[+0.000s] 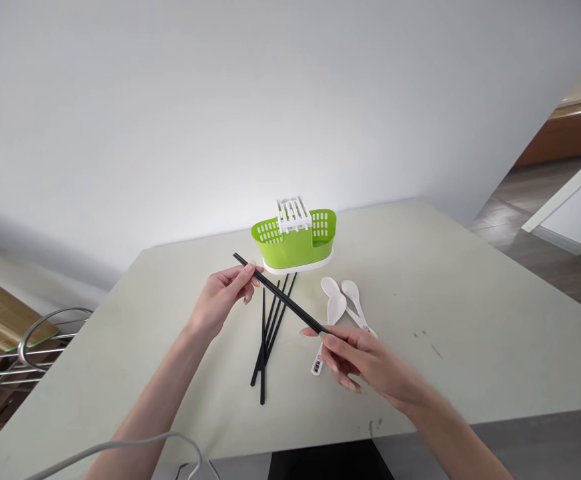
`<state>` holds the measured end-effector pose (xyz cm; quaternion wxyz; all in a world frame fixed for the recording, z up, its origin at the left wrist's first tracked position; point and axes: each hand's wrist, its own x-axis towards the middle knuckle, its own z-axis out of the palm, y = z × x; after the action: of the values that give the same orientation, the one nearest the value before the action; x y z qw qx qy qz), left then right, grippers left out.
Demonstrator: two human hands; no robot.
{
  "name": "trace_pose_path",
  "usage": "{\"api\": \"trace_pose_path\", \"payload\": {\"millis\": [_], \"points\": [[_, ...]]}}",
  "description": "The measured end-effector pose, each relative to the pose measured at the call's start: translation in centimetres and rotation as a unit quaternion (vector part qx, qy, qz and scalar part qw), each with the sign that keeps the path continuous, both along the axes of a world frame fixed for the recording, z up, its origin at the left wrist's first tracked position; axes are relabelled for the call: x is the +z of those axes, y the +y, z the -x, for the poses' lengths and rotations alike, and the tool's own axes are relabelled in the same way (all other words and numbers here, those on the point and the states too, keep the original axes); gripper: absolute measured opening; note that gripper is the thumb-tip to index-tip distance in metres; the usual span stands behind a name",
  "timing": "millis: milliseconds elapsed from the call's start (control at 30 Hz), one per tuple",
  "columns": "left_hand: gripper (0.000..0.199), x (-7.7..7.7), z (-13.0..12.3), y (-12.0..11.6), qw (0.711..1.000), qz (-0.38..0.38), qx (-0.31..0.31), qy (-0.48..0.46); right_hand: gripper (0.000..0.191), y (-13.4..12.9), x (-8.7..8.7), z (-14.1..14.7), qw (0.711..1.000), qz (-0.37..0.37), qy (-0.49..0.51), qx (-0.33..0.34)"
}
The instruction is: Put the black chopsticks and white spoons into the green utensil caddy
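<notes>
A pair of black chopsticks is held slantwise above the table, its two sticks side by side. My left hand pinches the upper left end, and my right hand grips the lower right end. Several more black chopsticks lie loosely crossed on the table beneath. White spoons rest beside them, one handle partly hidden by my right hand. Behind these stands a green basket with a white slotted rack on top and a white base.
The pale table meets a white wall at the back. At the left are a metal rack and a wooden board. A grey cable crosses the near left edge.
</notes>
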<state>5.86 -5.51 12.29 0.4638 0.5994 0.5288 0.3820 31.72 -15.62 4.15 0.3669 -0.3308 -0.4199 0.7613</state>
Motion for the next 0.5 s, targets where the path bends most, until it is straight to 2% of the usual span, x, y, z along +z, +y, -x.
{"api": "trace_pose_path", "payload": {"millis": [100, 200, 333, 433, 500], "points": [[0.047, 0.1, -0.6, 0.4, 1.000, -0.010, 0.000, 0.003, 0.048, 0.1, 0.1, -0.3, 1.000, 0.004, 0.006, -0.006], [0.045, 1.2, -0.7, 1.3, 0.999, -0.041, 0.014, -0.010, 0.047, 0.3, 0.1, -0.8, 1.000, -0.005, 0.013, -0.017], [0.041, 4.7, 0.7, 3.6, 0.987, -0.122, 0.102, -0.014, 0.053, 0.6, -0.8, -3.4, 0.996, 0.003, -0.006, -0.089], [0.033, 7.5, 2.7, 5.8, 0.965, -0.194, 0.175, 0.006, 0.058, 0.8, -2.7, -6.7, 0.984, 0.023, -0.036, -0.176], [0.030, 8.8, 4.0, 7.3, 0.948, -0.238, 0.209, 0.025, 0.060, 1.0, -4.4, -9.0, 0.968, 0.042, -0.050, -0.242]]}}
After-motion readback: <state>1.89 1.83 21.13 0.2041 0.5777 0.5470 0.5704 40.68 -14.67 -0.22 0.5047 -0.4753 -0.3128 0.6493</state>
